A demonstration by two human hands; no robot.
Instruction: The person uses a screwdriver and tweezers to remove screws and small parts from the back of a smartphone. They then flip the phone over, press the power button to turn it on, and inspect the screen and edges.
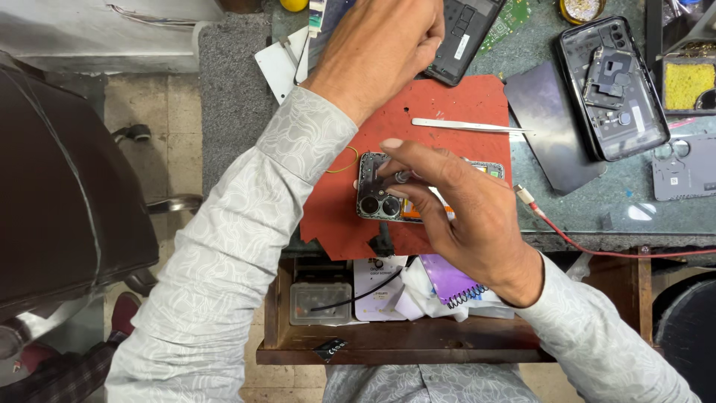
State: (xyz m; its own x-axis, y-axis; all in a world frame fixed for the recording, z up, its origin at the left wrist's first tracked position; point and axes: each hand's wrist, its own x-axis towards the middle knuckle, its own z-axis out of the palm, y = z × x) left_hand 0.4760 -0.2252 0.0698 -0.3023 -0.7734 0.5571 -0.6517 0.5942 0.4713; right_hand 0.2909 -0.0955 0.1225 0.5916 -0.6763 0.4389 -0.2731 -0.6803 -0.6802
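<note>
Right hand (pixel 466 213), fingers pinched on a small part over the opened phone (pixel 384 195), mid-disassembly; left hand (pixel 380 45) reaches toward twelve o'clock, grip hidden; careful lifting follows.

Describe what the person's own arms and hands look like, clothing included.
Both arms wear long sleeves of pale grey fabric with a faint swirling, leaf-like pattern woven in. The left sleeve ends in a buttoned-style cuff at the wrist; the right sleeve ends just past the wrist. The left hand and right hand are bare: no gloves, rings or watch visible.
</note>
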